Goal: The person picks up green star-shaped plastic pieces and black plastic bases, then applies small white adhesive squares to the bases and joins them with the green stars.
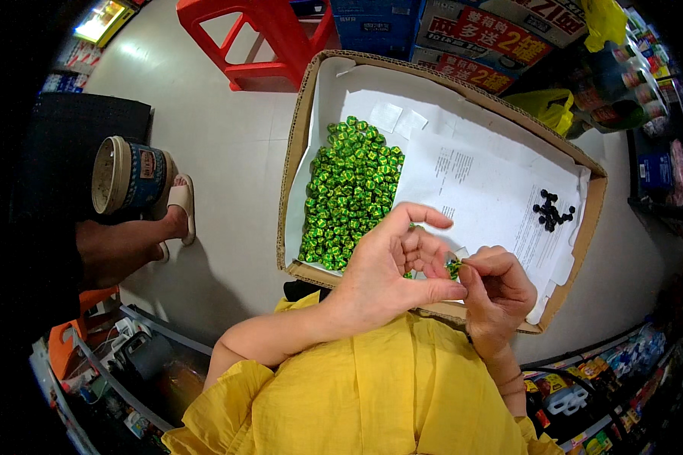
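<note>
The head camera (fisheye) looks down on nearby hands (379, 267).

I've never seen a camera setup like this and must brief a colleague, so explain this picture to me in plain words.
There is no machine here: two bare hands do the work. The single picture comes from a wide camera on the person's head, looking down, so straight edges bend near its rim. Below is the wearer's yellow top.

Ahead lies a shallow cardboard box lined with white paper. In it are a pile of green pieces, a printed sheet and a few small black pieces.

The right hand pinches a small green piece. The left hand curls close beside; whether it also holds that piece is hard to tell.
</note>
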`<state>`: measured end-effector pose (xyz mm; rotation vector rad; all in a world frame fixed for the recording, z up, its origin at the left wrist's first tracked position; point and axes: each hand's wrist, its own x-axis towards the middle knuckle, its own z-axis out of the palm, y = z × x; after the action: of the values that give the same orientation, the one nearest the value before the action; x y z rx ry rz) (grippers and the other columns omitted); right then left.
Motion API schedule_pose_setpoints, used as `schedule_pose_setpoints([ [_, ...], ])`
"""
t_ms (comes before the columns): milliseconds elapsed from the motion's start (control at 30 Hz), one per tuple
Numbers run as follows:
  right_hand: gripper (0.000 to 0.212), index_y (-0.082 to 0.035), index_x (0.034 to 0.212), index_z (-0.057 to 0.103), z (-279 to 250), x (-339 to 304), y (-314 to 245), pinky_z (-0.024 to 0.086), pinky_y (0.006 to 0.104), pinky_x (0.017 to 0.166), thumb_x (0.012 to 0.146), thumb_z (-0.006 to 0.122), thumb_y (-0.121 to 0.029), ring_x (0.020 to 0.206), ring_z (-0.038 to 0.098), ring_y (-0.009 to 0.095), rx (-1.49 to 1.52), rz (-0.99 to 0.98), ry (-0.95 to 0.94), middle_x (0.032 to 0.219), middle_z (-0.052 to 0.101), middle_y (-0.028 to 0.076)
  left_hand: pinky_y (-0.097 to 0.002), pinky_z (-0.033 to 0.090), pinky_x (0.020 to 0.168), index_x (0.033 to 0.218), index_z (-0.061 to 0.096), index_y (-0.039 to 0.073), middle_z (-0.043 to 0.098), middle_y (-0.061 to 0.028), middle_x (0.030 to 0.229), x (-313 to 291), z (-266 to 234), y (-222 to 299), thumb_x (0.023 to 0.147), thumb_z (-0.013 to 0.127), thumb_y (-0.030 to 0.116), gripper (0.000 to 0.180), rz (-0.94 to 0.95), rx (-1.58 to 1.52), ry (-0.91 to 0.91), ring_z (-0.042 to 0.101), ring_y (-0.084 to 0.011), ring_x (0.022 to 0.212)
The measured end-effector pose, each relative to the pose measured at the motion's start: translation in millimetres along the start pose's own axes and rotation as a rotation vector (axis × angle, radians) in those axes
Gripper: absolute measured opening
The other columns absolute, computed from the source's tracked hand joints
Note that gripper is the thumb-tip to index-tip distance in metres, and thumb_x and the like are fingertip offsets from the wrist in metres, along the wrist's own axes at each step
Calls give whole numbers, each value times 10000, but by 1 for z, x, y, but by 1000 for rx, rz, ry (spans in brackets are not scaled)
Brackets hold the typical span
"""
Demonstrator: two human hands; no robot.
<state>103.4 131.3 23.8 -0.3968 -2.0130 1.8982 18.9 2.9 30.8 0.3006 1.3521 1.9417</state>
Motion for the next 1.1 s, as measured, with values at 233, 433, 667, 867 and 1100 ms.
schedule_pose_setpoints([
  [233,133,42,889,538,-1,2,4,425,199,633,779,591,95,720,512,82,600,291,-76,802,556,51,-202,472,692,1041,471,7,591,-47,862,-7,-2,-1,717,685,-55,393,-106,-111,118,575,-77,785],
  [433,188,59,910,587,-17,16,-11,475,241,722,735,623,117,814,572,133,291,219,-278,857,602,98,-228,484,755,1034,501,-19,586,-59,866,-7,-9,11,736,674,-41,345,193,422,-10,588,-104,819],
  [667,179,46,856,607,-18,20,-9,419,220,631,698,628,128,723,539,114,303,118,-290,829,599,101,-238,500,770,1007,530,-40,588,-88,925,-11,-9,6,722,669,-69,319,289,416,-55,602,-122,846],
  [867,185,35,837,612,-17,29,-16,396,213,597,677,617,129,692,522,103,217,92,-336,812,596,92,-250,493,791,992,537,-45,577,-94,938,-9,-8,4,683,675,-91,342,379,458,-48,601,-135,861],
  [1100,173,21,803,614,-17,30,-20,415,212,578,664,630,121,683,550,116,216,70,-346,791,601,85,-249,495,772,1032,521,-41,569,-98,939,-6,-11,3,682,707,-70,397,350,391,-106,606,-146,850],
])
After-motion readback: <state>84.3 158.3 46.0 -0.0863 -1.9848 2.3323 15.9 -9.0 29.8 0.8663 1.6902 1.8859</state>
